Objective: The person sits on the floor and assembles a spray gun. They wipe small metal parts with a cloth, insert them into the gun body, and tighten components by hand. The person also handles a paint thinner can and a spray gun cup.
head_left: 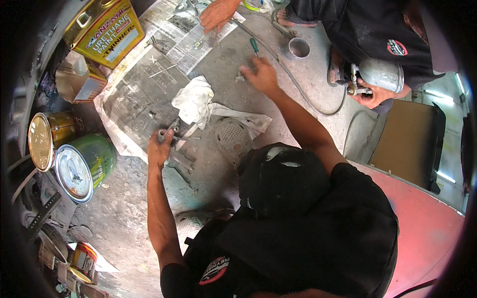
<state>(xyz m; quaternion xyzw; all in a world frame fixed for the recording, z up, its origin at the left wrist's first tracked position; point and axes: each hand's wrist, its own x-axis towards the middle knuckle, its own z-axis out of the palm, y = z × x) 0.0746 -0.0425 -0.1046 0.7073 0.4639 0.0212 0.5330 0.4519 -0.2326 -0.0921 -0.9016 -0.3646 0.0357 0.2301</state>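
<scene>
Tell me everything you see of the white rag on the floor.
The white rag is crumpled cloth, bunched in a heap with a flatter grey-smudged tail trailing right toward a round perforated cap. It lies partly on the spread newspaper, partly on dusty concrete. The left hand, gripping a small metal part, sits just below it; the right hand hovers beyond.

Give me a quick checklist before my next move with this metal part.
1. Left hand grips the metal part: ok.
2. Right hand open and holding nothing: ok.
3. Screwdriver lies just beyond the right hand: ok.
4. Rag lies beside the part: ok.
5. Co-worker's hand apart from both of yours: ok.
6. Part clean: cannot tell.
</scene>
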